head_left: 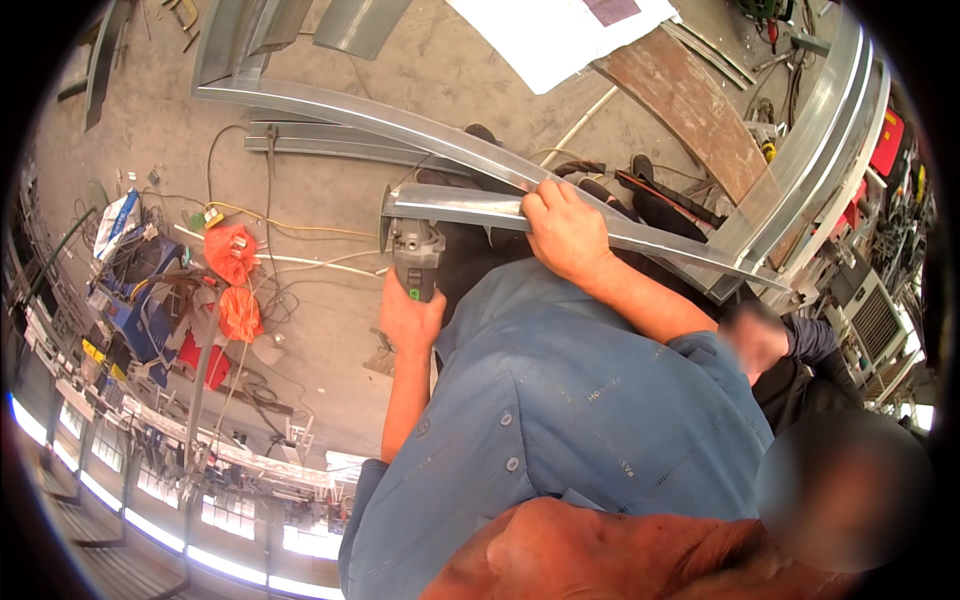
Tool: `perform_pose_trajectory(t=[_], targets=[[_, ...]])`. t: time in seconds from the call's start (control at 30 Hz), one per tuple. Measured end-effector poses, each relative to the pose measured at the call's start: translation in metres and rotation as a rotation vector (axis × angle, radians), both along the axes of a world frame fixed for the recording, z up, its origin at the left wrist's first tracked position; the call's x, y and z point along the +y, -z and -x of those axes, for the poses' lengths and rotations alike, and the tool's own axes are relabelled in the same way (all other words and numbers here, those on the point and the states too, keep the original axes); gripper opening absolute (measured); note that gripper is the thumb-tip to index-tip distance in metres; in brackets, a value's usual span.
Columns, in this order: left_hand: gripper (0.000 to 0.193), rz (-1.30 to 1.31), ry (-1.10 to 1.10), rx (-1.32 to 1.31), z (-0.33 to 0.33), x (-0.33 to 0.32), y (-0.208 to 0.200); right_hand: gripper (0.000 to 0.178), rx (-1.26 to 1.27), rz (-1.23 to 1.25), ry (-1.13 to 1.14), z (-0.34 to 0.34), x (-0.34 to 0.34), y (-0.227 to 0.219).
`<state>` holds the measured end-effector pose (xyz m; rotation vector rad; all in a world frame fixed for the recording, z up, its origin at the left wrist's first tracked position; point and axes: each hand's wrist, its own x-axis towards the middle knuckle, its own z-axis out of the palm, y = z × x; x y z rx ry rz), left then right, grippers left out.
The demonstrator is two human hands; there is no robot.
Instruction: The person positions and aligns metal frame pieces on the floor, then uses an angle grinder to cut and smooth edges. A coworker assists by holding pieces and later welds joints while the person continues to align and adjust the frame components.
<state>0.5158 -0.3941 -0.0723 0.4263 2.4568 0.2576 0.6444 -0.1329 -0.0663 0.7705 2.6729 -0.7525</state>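
Note:
My left hand (408,318) is wrapped around the body of a grey angle grinder (418,246). The grinder's disc (385,220) is seen nearly edge-on, at the left end of a shiny metal profile (460,205); whether it touches the metal I cannot tell. My right hand (566,228) grips that profile partway along, fingers curled over its far edge. From there the profile slants down to the right, towards a larger metal frame (370,112). Part of the profile is hidden under my right hand and forearm.
More grey channels (350,145) lie on the floor beyond. A rusty board (690,105) and a white sheet (550,35) are at the far side. Orange bags (232,252), a blue bin (150,300) and cables lie left. Another person's dark sleeve (815,338) is close on my right.

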Motion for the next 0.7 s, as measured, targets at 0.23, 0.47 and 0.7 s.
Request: perform_pose_trajectory(t=[0.23,0.47,0.7], targets=[[0.079,-0.034,-0.049,-0.020,-0.003,0.003,-0.010,0.033,0.013,-0.001,0.002,0.000,0.002,0.001],[0.081,-0.055,-0.068,-0.004,-0.006,0.003,-0.011,0.032,0.009,-0.003,0.005,0.000,0.001,0.002],[0.086,0.054,-0.091,-0.051,-0.013,0.003,0.006,0.034,0.011,0.008,0.013,-0.001,0.001,0.000]])
